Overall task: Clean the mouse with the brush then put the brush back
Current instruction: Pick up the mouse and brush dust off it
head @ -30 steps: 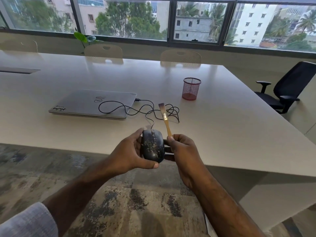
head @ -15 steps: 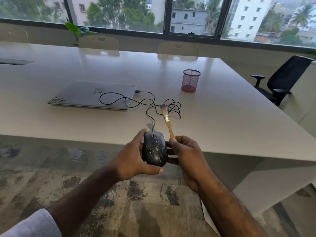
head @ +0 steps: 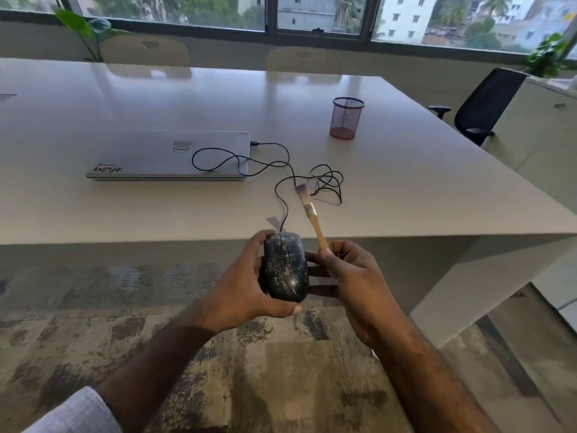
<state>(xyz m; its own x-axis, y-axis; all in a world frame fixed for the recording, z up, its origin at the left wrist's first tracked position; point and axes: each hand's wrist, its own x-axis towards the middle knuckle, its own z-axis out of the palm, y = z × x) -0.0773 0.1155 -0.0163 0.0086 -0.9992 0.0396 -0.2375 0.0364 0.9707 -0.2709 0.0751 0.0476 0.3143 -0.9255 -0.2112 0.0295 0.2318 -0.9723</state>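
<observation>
The brush [head: 310, 215] now tips more to the left than before. The big white table [head: 406, 189] holds a shut laptop [head: 168, 157]. In front of its edge, the left hand [head: 240, 289] wraps the speckled mouse [head: 285, 267]. The right hand [head: 352, 282] pinches the brush handle, bristles up.

dusty black mouse [head: 285, 267] held off the table; wooden brush [head: 312, 217] upright beside it, bristles up.

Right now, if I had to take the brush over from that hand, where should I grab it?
Probably the bare wooden handle of the brush, between the metal band and the right hand. Come from the right: the mouse sits left, and the handle tilts up away from you.
</observation>
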